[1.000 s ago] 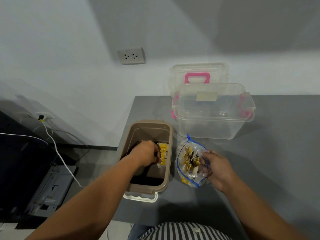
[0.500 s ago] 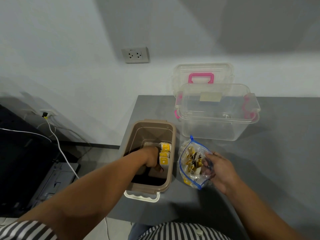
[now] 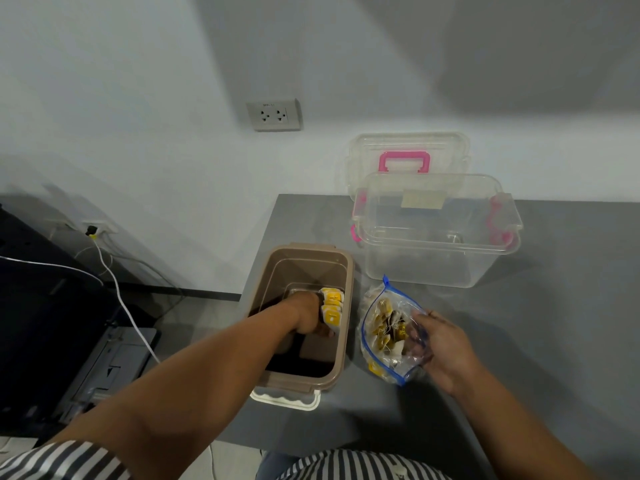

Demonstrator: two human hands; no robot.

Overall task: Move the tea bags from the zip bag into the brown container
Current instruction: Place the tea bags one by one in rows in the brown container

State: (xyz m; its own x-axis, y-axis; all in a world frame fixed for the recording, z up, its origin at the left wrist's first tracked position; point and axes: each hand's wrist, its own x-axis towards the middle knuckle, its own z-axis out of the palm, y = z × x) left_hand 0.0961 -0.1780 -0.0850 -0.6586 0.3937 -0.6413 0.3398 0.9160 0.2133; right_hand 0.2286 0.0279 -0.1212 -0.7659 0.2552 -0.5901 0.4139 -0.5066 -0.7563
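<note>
The left hand (image 3: 306, 317) is sunk into the brown container (image 3: 301, 247), against yellow-tagged tea bags (image 3: 331, 305) stood along its right wall; whether they are gripped cannot be told. The open zip bag (image 3: 381, 344), more tea bags inside, is pinched at its mouth by the right hand (image 3: 441, 351). Bag and container are set side by side on the grey bench (image 3: 536, 341), a clear pink-latched storage box (image 3: 440, 258) behind.

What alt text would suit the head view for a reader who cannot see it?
A person's left hand reaches into a brown plastic container beside yellow-tagged tea bags, while the right hand grips a clear zip bag holding more, on a grey table. A clear plastic box with pink latches stands behind.
</note>
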